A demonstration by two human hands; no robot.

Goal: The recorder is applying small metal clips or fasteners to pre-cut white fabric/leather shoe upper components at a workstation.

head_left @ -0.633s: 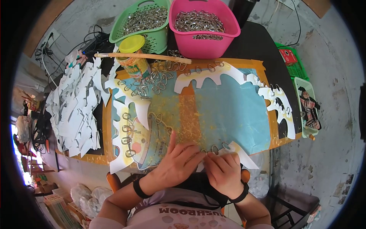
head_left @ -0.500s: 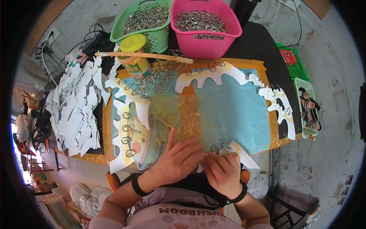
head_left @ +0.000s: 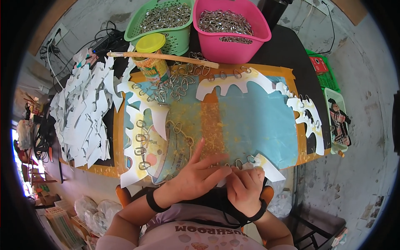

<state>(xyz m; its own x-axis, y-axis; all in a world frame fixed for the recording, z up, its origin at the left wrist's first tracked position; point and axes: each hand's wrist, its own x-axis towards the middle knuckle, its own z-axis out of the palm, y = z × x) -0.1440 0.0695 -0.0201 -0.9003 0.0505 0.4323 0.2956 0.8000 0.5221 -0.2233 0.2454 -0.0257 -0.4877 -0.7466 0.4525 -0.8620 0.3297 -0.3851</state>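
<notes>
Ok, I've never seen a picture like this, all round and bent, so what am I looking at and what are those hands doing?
A camera worn on a person's head looks down through a wide lens, which bends the edges. The left hand and right hand meet over a white card cutout with wire clips at the near edge of the table. A blue sheet covers it. More cutouts are piled at the left. At the far side stand a green basket and a pink basket of metal clips, a yellow-lidded jar and a stick.
</notes>
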